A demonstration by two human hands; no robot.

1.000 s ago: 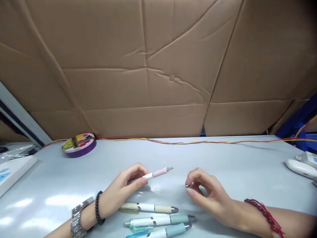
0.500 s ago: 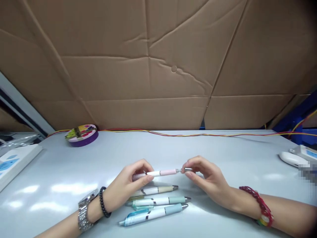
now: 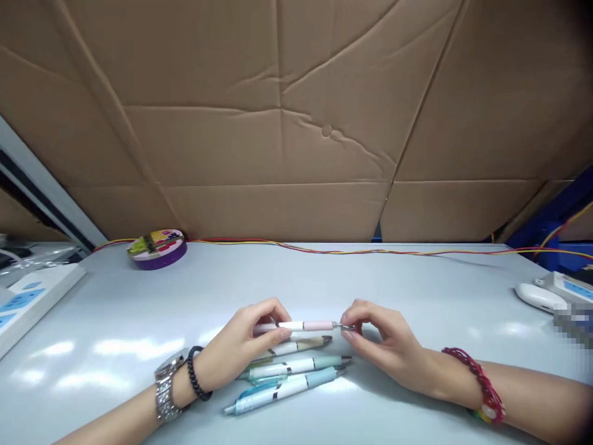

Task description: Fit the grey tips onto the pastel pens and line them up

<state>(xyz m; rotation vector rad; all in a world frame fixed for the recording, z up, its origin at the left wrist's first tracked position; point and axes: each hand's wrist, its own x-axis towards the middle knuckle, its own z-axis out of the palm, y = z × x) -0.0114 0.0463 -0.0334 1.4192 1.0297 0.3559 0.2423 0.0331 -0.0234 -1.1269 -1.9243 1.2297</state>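
My left hand is closed around the barrel of a pink and white pen, which lies nearly level with its front end to the right. At that end my right hand pinches the silver metal pen tip between thumb and forefinger. The tip is at the pen's front; whether it is seated on the threads cannot be made out. Just below lie three similar pens: a pale yellow one, partly behind my left hand, a green one and a blue one.
A round purple tin with a colourful lid stands at the back left. White power strips sit at the left and right edges, with a white mouse-like object beside the right one. Thin wires run along the cardboard.
My right hand has brought the metal tip against the front of the pink pen, narrowing the gap between them. The view has shifted slightly; the three pens stay on the table.
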